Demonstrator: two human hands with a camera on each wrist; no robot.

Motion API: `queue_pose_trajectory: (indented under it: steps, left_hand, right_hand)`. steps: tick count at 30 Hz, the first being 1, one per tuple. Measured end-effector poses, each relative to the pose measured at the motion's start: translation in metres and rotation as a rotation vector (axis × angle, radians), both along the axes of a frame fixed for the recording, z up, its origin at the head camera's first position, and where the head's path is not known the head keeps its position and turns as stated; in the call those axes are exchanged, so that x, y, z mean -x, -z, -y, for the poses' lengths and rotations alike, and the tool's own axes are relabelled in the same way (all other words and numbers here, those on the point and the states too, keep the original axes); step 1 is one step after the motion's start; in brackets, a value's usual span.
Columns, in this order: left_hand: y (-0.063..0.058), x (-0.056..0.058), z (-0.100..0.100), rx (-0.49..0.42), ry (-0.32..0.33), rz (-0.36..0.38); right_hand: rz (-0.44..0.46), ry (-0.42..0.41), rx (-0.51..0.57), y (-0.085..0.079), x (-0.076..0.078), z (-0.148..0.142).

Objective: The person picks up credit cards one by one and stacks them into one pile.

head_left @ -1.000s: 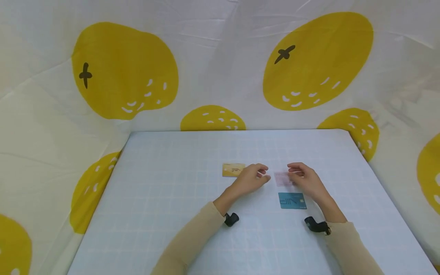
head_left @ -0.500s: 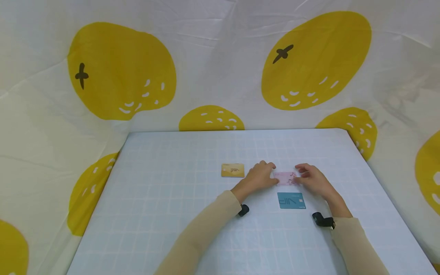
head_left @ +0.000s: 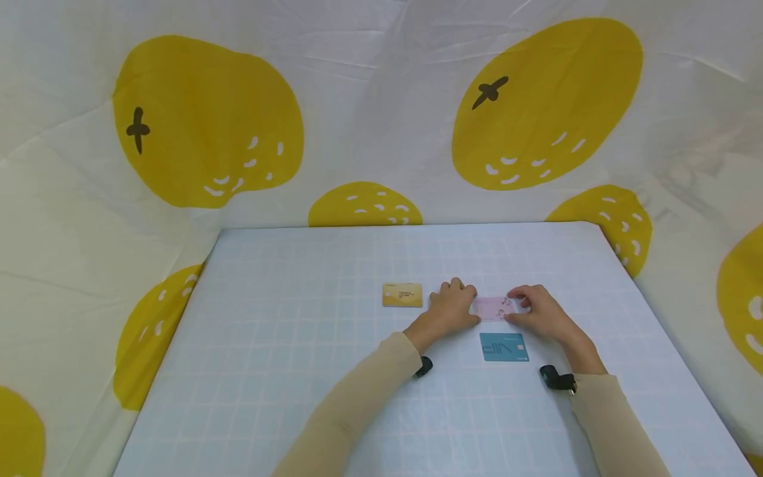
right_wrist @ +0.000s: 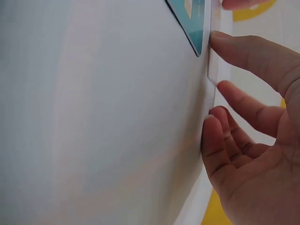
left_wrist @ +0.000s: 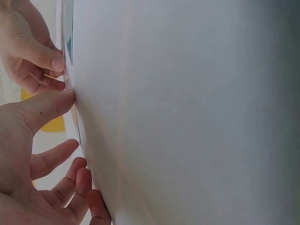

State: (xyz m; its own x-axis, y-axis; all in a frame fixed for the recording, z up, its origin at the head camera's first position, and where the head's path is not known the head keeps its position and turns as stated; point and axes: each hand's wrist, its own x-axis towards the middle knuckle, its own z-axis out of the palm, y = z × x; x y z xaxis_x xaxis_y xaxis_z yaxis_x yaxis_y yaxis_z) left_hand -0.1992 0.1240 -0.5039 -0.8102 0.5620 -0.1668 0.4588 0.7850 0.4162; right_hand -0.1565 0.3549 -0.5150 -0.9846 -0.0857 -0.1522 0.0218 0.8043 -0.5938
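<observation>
A thin pink card [head_left: 493,309] with a printed pattern lies low over or on the table, between both hands. My left hand [head_left: 452,306] holds its left end, thumb at the near corner and index finger at the far one. In the left wrist view the other fingers of the left hand [left_wrist: 51,164] rest against the table. My right hand [head_left: 541,314] pinches the right end, thumb on the near edge and index finger at the far side. Just nearer lies a blue card [head_left: 504,347] marked VIP. A gold card [head_left: 402,295] lies left of the left hand.
A pale checked cloth covers the table [head_left: 268,371]. Behind and beside it hangs a white sheet [head_left: 381,99] with large yellow fruit prints. Each wrist wears a small black camera [head_left: 557,379].
Over the second, my left hand moves right, off the gold card, to the pink card's left end. My right hand shifts slightly right, then back a little, staying at the right end.
</observation>
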Motion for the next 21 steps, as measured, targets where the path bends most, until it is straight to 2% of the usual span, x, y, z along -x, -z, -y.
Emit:
queue_pose_trajectory:
  steps: [21]
  left_hand:
    - [0.0015,0.0013,-0.0017,-0.004,-0.019,0.024]
  right_hand:
    - [0.041,0.027,0.048,-0.0084,-0.0017,0.0074]
